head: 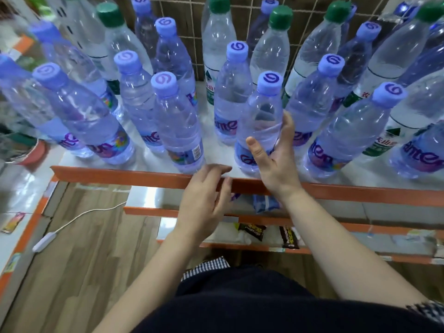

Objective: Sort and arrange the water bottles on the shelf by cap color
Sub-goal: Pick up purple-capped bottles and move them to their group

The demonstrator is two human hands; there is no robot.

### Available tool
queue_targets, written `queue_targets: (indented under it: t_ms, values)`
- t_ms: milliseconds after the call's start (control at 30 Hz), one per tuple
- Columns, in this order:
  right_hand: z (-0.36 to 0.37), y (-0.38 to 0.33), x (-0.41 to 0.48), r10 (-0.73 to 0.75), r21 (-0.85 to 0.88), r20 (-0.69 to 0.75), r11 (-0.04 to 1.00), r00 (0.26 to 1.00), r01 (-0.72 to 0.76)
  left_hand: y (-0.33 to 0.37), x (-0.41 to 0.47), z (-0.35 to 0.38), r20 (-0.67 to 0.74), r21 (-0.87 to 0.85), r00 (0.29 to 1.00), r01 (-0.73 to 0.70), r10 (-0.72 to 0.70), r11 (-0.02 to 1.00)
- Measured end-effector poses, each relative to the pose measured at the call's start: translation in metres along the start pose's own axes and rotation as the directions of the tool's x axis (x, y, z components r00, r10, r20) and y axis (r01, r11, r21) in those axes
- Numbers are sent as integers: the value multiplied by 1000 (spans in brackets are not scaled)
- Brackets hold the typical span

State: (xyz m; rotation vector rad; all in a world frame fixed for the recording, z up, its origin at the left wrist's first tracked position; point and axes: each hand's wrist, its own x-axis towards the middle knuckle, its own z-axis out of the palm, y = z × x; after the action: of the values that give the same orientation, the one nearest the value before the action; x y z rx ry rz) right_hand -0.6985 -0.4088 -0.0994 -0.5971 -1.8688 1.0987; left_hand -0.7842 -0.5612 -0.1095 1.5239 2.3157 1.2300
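The right hand (276,162) wraps a clear, ribbed plastic water bottle with a purple cap (262,111), thumb across its front and fingers curled round its far side. The bottle stands just behind the front edge of the glossy white shelf with an orange lip (120,175). The left hand (204,198) hovers loose, holding nothing, fingertips over that lip. Just beyond those fingertips lies a bare strip of shelf, between the gripped bottle and another purple-capped bottle (177,121) to its left. Farther back from both hands, green-capped clear bottles (280,18) stand before a brown grid-lined back panel (194,44).
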Motion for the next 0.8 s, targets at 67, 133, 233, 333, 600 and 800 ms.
queue_targets:
  t_ms: [67,133,233,333,600,800]
  values:
    - [7,1,3,-23,-5,5,1000,1000,23,-2,-3,-4,-12,91,999,-40,41,995]
    - [14,1,5,-43,1,4,999,999,43,-5,-6,-7,-28,141,998,-46,50,989]
    - [23,1,7,-36,33,-13,999,999,37,-10,-8,-13,-56,182,998,-26,37,983]
    - [27,2,6,-35,48,-33,998,999,36,-14,-8,-15,-80,197,997,-1,17,980]
    - [19,-7,2,22,-34,-2,999,1000,-22,-12,-4,-14,-13,199,997,-75,80,977]
    - [-22,-26,-28,74,-69,-131,994,989,-84,13,13,0,88,120,973,-222,213,968]
